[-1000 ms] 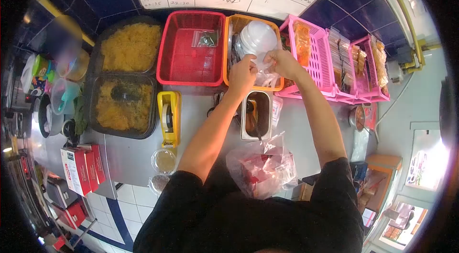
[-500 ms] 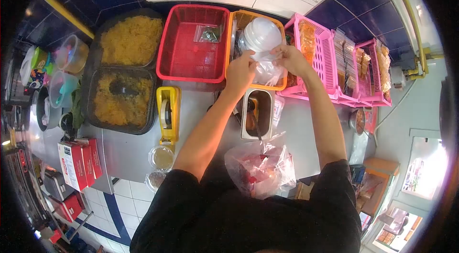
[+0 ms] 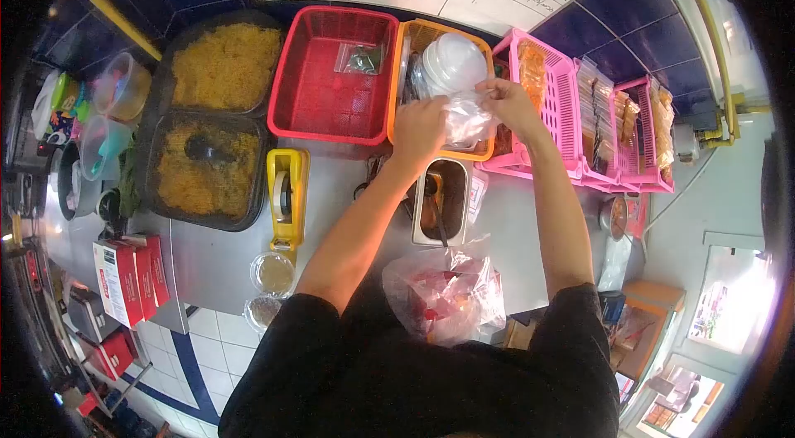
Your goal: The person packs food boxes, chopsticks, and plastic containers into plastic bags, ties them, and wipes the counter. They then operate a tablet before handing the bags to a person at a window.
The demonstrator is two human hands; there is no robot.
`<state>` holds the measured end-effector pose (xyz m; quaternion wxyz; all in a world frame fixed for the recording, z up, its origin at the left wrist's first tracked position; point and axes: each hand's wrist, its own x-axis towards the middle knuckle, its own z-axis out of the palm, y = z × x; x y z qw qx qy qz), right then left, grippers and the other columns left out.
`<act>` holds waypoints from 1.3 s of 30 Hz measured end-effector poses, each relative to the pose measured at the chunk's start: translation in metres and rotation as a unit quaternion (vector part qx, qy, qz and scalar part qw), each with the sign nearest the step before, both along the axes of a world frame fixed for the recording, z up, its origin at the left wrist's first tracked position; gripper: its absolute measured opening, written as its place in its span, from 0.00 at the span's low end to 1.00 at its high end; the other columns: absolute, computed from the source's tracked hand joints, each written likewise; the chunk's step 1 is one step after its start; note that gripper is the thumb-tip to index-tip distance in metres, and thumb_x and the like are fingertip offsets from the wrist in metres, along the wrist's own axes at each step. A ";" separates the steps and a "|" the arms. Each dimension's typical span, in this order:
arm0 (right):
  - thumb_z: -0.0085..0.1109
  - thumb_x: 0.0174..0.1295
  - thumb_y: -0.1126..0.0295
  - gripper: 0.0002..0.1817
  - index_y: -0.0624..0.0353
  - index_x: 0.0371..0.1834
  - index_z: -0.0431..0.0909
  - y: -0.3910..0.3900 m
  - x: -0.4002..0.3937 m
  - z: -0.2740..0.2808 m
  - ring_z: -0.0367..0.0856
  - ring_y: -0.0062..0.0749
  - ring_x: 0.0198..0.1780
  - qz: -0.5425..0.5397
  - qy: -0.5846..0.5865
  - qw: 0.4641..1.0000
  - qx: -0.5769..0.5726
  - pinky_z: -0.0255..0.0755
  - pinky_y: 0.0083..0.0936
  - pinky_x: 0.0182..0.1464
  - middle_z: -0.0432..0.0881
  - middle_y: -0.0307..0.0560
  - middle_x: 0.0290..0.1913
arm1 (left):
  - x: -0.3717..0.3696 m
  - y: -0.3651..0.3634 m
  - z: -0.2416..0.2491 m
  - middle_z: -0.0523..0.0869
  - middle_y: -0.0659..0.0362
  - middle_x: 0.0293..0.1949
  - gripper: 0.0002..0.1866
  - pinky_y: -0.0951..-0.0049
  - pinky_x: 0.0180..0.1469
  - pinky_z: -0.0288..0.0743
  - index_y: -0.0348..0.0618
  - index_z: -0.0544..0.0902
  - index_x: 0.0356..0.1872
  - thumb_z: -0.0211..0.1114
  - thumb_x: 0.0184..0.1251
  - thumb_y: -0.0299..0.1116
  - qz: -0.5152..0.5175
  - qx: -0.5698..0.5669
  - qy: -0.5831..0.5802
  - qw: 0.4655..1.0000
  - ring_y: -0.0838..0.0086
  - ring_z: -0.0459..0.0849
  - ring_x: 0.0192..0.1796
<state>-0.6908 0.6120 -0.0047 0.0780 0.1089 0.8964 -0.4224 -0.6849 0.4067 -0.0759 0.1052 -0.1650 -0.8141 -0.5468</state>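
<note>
Both hands are over the orange basket (image 3: pixel 394 78). My left hand (image 3: pixel 421 133) is closed at the left edge of a crinkled clear plastic bag (image 3: pixel 465 118); its fingertips are partly hidden. At the bag's upper right, my right hand (image 3: pixel 509 105) pinches the plastic. White round lids or bowls (image 3: pixel 455 62) are stacked just beyond the bag, in the same basket. Below the basket is a steel container (image 3: pixel 442 200) with a utensil in it. Nearer my body lies an open clear bag (image 3: pixel 447 297) with red items inside.
A red basket (image 3: pixel 286 78) holds a small zip bag. Left of it are black trays (image 3: pixel 263 177) of yellow food and a yellow tape dispenser (image 3: pixel 287 206). Pink baskets (image 3: pixel 566 107) with packets stand at right. Two round clear tubs (image 3: pixel 272 274) sit near the front edge.
My left hand has turned and closed more over the plastic bag. The bag is spread wider between my hands, and my right hand has shifted slightly right. The view has moved slightly.
</note>
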 end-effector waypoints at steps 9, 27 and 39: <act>0.63 0.58 0.80 0.19 0.63 0.54 0.81 0.006 -0.012 0.011 0.78 0.19 0.36 -0.083 0.180 0.970 -0.139 0.73 0.17 0.40 0.82 0.38 0.33 | -0.005 0.032 0.017 0.85 0.45 0.52 0.16 0.56 0.56 0.77 0.40 0.89 0.38 0.57 0.66 0.40 -0.301 -0.293 -0.163 0.893 0.49 0.83 0.53; 0.65 0.54 0.86 0.30 0.65 0.62 0.71 -0.033 0.148 0.159 0.81 0.22 0.44 -0.155 0.357 0.879 -0.276 0.79 0.18 0.47 0.79 0.43 0.44 | 0.035 -0.049 0.165 0.87 0.47 0.45 0.33 0.54 0.53 0.79 0.41 0.81 0.56 0.71 0.57 0.56 -0.124 -0.146 -0.108 0.976 0.50 0.86 0.50; 0.79 0.49 0.57 0.36 0.63 0.58 0.72 -0.121 0.334 0.096 0.80 0.38 0.45 -0.099 0.364 0.926 0.029 0.76 0.34 0.44 0.78 0.50 0.45 | 0.195 -0.076 0.168 0.81 0.66 0.32 0.13 0.81 0.32 0.67 0.40 0.81 0.46 0.58 0.76 0.40 -0.062 0.100 0.078 0.990 0.84 0.73 0.31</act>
